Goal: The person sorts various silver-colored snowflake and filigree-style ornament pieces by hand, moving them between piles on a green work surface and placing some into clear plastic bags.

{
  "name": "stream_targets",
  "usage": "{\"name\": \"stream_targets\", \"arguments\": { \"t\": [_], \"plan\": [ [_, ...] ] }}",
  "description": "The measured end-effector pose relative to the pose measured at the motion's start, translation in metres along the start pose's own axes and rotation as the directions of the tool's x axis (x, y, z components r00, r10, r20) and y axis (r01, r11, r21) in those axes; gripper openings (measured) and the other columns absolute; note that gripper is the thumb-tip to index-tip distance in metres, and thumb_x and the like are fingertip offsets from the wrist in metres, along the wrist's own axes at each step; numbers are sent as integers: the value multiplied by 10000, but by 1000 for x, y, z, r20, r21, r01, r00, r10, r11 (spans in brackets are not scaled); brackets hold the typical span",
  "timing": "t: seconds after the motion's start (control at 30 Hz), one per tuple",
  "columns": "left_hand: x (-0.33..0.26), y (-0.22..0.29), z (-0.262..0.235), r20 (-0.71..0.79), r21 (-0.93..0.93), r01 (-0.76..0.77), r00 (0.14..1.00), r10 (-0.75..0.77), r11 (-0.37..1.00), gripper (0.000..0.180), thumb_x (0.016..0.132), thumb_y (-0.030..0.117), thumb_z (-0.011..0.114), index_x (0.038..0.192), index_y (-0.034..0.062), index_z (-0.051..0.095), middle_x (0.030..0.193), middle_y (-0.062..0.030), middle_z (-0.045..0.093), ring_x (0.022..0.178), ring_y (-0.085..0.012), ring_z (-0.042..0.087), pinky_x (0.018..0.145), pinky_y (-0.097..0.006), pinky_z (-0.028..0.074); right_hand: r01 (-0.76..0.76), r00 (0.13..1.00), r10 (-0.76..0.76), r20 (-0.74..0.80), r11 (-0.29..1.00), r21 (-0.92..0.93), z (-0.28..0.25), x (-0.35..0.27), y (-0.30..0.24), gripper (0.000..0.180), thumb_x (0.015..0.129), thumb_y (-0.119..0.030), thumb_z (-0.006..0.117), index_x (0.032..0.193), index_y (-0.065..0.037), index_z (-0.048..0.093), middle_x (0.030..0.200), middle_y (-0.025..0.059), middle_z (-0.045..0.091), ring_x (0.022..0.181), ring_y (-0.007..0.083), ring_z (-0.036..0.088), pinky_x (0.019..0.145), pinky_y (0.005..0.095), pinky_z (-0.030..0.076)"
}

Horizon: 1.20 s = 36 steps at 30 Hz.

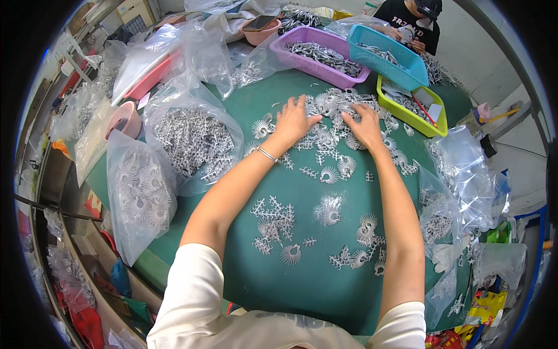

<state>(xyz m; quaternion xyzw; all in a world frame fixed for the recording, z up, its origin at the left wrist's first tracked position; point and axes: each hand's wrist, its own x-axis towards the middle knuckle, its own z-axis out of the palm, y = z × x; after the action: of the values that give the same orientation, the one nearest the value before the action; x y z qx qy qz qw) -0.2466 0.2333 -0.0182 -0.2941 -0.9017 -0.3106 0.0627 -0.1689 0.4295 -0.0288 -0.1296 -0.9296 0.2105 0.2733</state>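
1. Grey plastic parts (328, 125) lie heaped on the green table (314, 279), directly under and ahead of both sets of fingers; smaller clusters (279, 224) sit well behind the fingers, toward the person's body.
2. Left hand (292, 120): palm down on the heap, fingers spread and flat on the parts, nothing gripped. A thin bracelet (267, 154) circles the wrist.
3. Right hand (365, 124): also palm down, fingers splayed over the heap's right side, pressing rather than pinching.
4. Step in hand, by judgement: spreading or raking the heap to sort it. A next move would call for curling fingertips round one piece and lifting it free of tangled neighbours.
5. Look of the parts: pale grey, fan-shaped sprues with radiating spokes, others straight and branched; light, prone to snag.
6. Left of the fingers: clear bags (192, 142) of the same parts. Beyond the fingertips: purple tray (290, 53), blue basket (415, 67), yellow-green tray (407, 116).
7. Another person (412, 23) works at the far edge.
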Motion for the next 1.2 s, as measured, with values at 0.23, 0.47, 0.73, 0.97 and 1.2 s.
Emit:
{"name": "stream_targets", "arguments": {
  "t": [0.23,0.47,0.73,0.97,1.2],
  "plan": [
    [-45,8,-13,30,-163,-324,943,332,932,364,718,28,599,1075,51,536,1156,-181,463,1033,-355,506,900,-389,427,111,990,-129,63,965,238,-29,-45,-27,377,752,-143,657,1092,4,585,1106,187,571,1012,341,559,892,368,435],
    [-97,22,-46,15,-334,-507,840,542,795,290,730,-59,533,997,49,567,1053,-148,569,973,-332,564,799,-382,483,95,945,-191,265,937,337,-86,-120,-54,400,700,-60,699,1082,-17,588,1037,147,610,967,291,577,860,358,446],
    [15,-49,-36,-58,143,33,998,-25,989,276,730,88,667,986,14,596,932,-174,605,903,-347,574,784,-418,463,41,856,-310,415,839,542,-126,-121,-69,186,745,-59,674,919,1,645,959,103,619,916,251,582,819,331,443],
    [64,-75,-3,51,209,207,974,-222,956,233,718,166,718,857,13,610,926,-195,630,898,-360,600,763,-438,483,-5,904,-194,381,886,464,-141,-142,-72,138,782,-13,629,918,14,632,910,130,619,840,267,600,742,324,469],
    [80,-90,-4,114,95,104,987,-115,990,298,730,169,714,938,-13,603,975,-233,617,924,-389,595,780,-442,487,-117,911,-93,402,877,467,-178,-181,-71,137,760,22,630,897,15,637,876,124,622,787,255,595,702,316,466]
  ]
}}
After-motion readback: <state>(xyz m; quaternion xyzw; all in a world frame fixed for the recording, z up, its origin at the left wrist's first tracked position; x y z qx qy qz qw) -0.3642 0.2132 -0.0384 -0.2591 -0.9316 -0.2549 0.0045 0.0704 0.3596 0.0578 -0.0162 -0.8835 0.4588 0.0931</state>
